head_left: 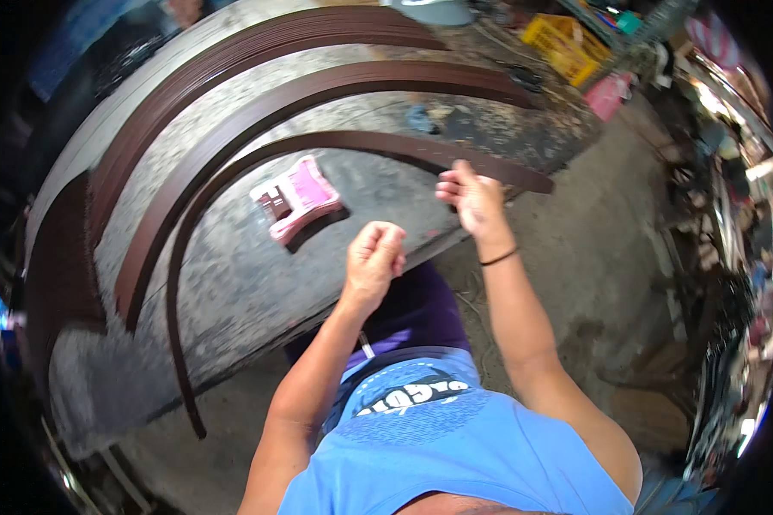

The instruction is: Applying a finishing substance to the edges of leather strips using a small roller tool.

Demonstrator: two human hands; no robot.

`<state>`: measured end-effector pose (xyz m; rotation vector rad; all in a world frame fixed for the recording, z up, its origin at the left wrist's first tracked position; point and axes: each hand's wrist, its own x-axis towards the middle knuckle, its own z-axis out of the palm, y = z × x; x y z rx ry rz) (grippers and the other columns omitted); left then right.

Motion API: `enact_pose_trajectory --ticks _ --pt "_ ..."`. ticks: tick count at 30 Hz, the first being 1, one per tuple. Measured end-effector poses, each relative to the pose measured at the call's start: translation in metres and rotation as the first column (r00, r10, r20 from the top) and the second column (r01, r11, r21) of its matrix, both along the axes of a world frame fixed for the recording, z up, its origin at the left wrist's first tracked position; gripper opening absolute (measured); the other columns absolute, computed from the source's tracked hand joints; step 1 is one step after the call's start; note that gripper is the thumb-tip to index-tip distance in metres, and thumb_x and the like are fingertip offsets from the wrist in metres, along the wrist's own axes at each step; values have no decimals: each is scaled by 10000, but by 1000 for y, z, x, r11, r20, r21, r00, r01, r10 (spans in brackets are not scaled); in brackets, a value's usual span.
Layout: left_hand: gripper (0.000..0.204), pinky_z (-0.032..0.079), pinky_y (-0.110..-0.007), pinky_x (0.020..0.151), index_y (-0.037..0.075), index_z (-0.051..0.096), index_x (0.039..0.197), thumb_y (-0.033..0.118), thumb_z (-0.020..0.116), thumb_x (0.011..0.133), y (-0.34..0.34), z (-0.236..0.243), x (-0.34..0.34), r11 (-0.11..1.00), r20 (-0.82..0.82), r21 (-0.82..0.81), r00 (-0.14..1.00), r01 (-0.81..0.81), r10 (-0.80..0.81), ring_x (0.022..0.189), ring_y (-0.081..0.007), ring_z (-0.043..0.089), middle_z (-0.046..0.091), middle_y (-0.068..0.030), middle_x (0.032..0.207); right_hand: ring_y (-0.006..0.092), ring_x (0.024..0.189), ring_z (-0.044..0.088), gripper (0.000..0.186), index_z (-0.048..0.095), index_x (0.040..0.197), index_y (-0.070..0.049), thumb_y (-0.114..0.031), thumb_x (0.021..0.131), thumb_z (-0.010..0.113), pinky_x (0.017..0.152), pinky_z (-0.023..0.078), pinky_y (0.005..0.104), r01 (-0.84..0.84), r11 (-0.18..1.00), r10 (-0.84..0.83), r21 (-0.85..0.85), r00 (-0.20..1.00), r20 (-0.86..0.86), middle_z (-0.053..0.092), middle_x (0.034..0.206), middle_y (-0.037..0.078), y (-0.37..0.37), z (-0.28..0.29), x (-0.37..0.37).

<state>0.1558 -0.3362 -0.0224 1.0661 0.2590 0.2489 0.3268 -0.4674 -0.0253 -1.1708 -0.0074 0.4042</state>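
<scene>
My left hand (375, 264) is closed in a loose fist just over the table's near edge; whatever it may hold is hidden. To its right, my right hand (475, 204) has its fingers curled and pinched together. Its raised thumb or fingertip overlaps the lower edge of a dark brown strip (352, 142), though contact is unclear. That strip, long and belt-like, arcs across the table (258, 292), and its left end hangs past the near edge. Left of my hands lies a pink and white bundle (305, 202) with a dark patch on one side.
Beyond the nearest strip lie a thicker brown strip or stack (318, 86) and a broad stack of brown strips (232, 60). A yellow crate (567, 47) and a pink object (608, 94) are at the far right. Clutter (730, 300) lines the floor's right side.
</scene>
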Motion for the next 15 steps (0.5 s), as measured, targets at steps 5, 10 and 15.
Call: enact_pose_trajectory --ticks 5,10,15 --pt "165 371 -195 479 44 554 922 198 510 963 13 -3 -43 995 -45 102 999 -8 13 526 -54 453 514 5 650 224 820 638 302 590 966 24 -275 928 564 752 553 366 -95 959 159 268 960 -228 643 919 122 -14 -5 1" --pt "166 395 -187 514 31 574 905 183 528 953 32 11 -103 960 -166 279 984 -13 61 588 -41 478 520 33 696 244 920 627 291 566 960 -38 -322 904 592 842 517 416 -152 924 245 351 941 -236 634 1035 129 -15 -2 -8" --pt "113 441 -226 549 24 611 877 135 609 896 51 44 -164 708 -182 705 954 -42 238 600 -61 519 567 -7 666 208 868 626 286 514 1076 -17 -263 936 559 790 538 355 -239 962 250 130 966 -70 605 1059 129 -21 24 -33"
